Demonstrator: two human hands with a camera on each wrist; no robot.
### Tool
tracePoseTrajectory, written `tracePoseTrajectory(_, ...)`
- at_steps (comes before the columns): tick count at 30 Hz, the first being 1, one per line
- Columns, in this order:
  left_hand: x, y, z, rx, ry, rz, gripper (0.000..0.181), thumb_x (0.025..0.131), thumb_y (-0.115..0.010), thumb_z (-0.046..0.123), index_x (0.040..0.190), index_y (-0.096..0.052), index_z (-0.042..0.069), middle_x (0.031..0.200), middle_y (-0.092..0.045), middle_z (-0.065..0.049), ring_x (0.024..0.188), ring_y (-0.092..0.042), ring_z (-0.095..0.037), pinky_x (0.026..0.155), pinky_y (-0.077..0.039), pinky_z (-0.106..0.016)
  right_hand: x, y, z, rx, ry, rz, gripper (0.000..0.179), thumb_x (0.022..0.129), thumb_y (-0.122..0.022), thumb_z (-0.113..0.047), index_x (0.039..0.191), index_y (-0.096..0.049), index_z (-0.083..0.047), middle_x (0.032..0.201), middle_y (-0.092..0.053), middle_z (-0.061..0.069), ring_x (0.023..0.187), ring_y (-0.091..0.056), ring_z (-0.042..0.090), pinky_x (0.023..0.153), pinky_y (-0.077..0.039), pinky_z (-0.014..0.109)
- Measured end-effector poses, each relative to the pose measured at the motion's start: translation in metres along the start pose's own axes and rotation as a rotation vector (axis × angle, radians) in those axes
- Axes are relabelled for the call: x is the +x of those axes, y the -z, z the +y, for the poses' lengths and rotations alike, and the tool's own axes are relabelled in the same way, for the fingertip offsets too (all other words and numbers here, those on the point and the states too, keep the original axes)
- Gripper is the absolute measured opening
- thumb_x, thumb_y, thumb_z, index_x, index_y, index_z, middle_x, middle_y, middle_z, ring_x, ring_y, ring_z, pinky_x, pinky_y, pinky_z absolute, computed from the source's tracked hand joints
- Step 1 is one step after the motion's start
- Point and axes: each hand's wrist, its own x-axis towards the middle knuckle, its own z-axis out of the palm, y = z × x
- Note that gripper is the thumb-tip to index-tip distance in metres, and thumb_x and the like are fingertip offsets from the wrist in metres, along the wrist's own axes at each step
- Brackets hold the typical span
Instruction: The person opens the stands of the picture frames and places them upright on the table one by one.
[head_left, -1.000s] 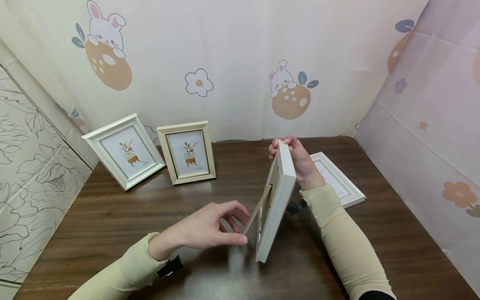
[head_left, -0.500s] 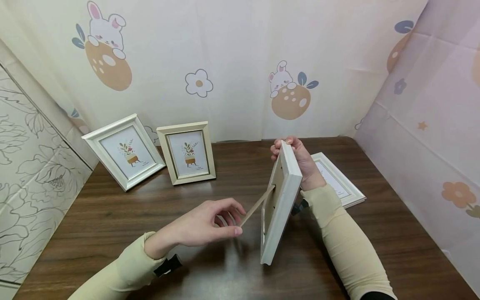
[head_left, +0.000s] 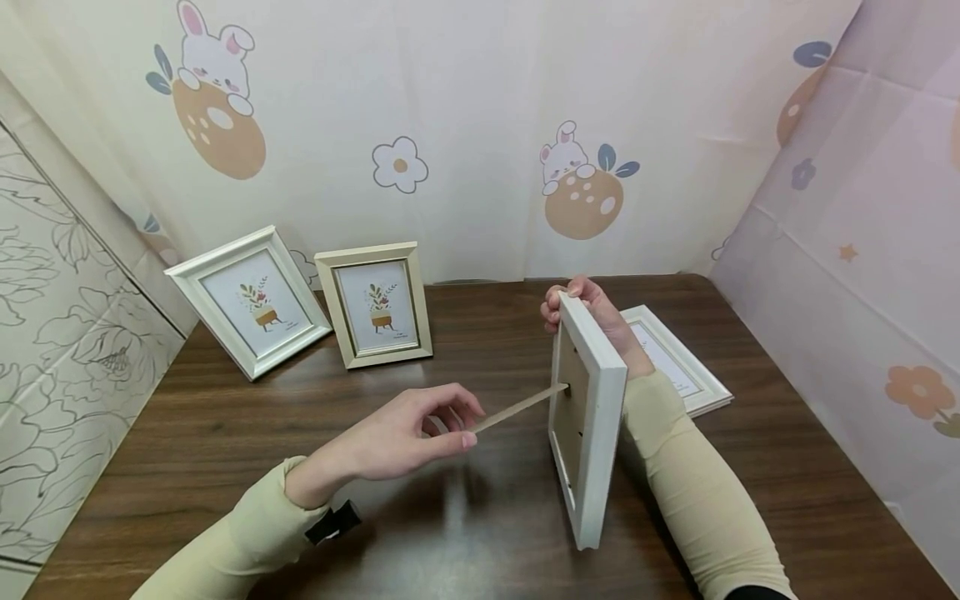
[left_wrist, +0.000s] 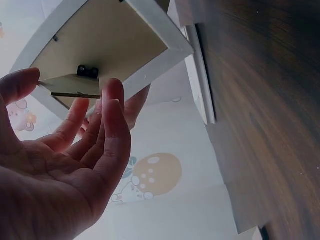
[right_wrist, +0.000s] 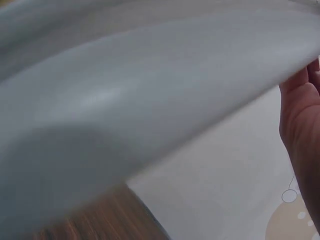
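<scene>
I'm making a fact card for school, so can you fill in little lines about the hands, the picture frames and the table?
Left hand: pinches the stand leg
Right hand: grips the top of the held frame
Held frame: white-edged, brown back showing, leg swung out
Standing at back left: white frame and cream frame, both with plant pictures
Lying at right: another white frame
Table: dark brown, wood-grained
Backdrop: bunnies and flowers

The thin, flat beige support leg (head_left: pixel 519 409) at the left hand's (head_left: pixel 405 432) fingertips has swung wider from the white rectangular picture frame (head_left: pixel 604 425). I can see more of the beige back panel (head_left: pixel 572 412) now, the frame's lower end having shifted beneath the right hand (head_left: pixel 602 313), farther from the left.
</scene>
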Motion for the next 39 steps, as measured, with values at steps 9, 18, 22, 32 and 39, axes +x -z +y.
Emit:
tracePoseTrajectory(9,0.0,0.0,-0.005,-0.017,0.029,-0.008,0.025,0.094,-0.069,0.03,0.117,-0.062,0.021,0.095,-0.067,0.004,0.091,-0.063,-0.013,0.076,-0.055,-0.032,0.0,0.004,0.001,-0.006,0.0,0.019,0.015,0.098,-0.061,-0.009,0.093,-0.075,-0.012,0.097,-0.07,0.01,0.085,-0.062,0.022,0.077,-0.049,0.029)
tracePoseTrajectory(18,-0.004,0.002,-0.013,-0.016,0.028,-0.011,0.025,0.096,-0.068,0.03,0.118,-0.062,0.021,0.099,-0.068,0.007,0.092,-0.064,-0.013,0.078,-0.054,-0.032,0.0,0.001,-0.003,0.056,0.046,0.108,0.005,0.092,-0.068,-0.008,0.091,-0.072,-0.007,0.097,-0.069,0.014,0.085,-0.063,0.024,0.077,-0.051,0.03)
tracePoseTrajectory(22,-0.006,0.006,-0.02,-0.011,0.036,0.014,0.024,0.096,-0.067,0.029,0.118,-0.062,0.02,0.099,-0.068,0.007,0.093,-0.064,-0.014,0.079,-0.054,-0.032,-0.001,0.0,-0.006,0.085,0.098,0.145,0.008,0.089,-0.07,-0.01,0.092,-0.069,-0.003,0.098,-0.068,0.017,0.086,-0.065,0.027,0.078,-0.054,0.032)
tracePoseTrajectory(32,-0.013,0.023,-0.055,-0.012,0.123,0.095,0.018,0.098,-0.064,0.029,0.111,-0.065,0.017,0.096,-0.068,-0.008,0.09,-0.064,-0.022,0.077,-0.052,-0.031,-0.013,0.011,-0.011,-0.042,0.152,0.074,0.008,0.093,-0.064,-0.002,0.098,-0.07,0.0,0.108,-0.069,0.019,0.097,-0.066,0.026,0.082,-0.056,0.029)
tracePoseTrajectory(39,-0.018,0.039,-0.069,-0.028,0.161,0.148,0.015,0.099,-0.064,0.026,0.11,-0.066,0.016,0.103,-0.07,-0.013,0.093,-0.067,-0.034,0.08,-0.054,-0.032,-0.023,0.016,-0.013,-0.26,0.133,0.185,0.008,0.09,-0.069,0.0,0.096,-0.074,-0.005,0.104,-0.072,0.011,0.097,-0.067,0.019,0.079,-0.054,0.025)
